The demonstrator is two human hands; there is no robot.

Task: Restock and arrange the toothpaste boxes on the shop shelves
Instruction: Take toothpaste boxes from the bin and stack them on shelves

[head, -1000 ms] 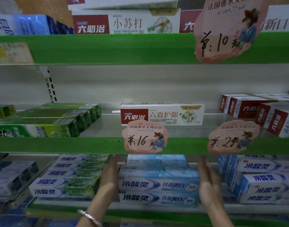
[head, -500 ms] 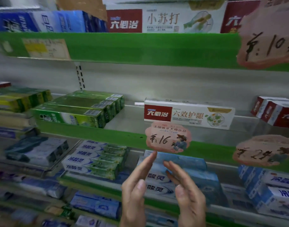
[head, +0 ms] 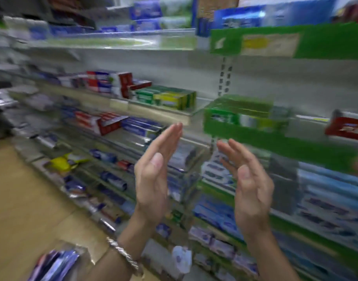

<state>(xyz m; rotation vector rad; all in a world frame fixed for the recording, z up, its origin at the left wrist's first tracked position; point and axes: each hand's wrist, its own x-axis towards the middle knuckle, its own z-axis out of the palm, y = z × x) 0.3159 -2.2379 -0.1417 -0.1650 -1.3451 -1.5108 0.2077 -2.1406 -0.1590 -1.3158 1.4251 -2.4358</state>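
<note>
L hand (head: 153, 179) & R hand (head: 249, 189): fingers straight, empty, apart | shelves (head: 275, 145) w/ toothpaste boxes (head: 241, 118) behind both | tan floor (head: 21, 199) left of L hand

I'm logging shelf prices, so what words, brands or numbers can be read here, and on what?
None reads; motion blur smears it all.
Yellow tag on the green shelf strip: blurred.
Green boxes: print blurred.
Red box: print blurred.

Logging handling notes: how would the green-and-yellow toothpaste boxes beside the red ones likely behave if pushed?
The green-and-yellow boxes look like long flat-sided cartons, so probably stiff and likely to slide, not roll. They lie packed side by side, so a push may shift several together.
</note>
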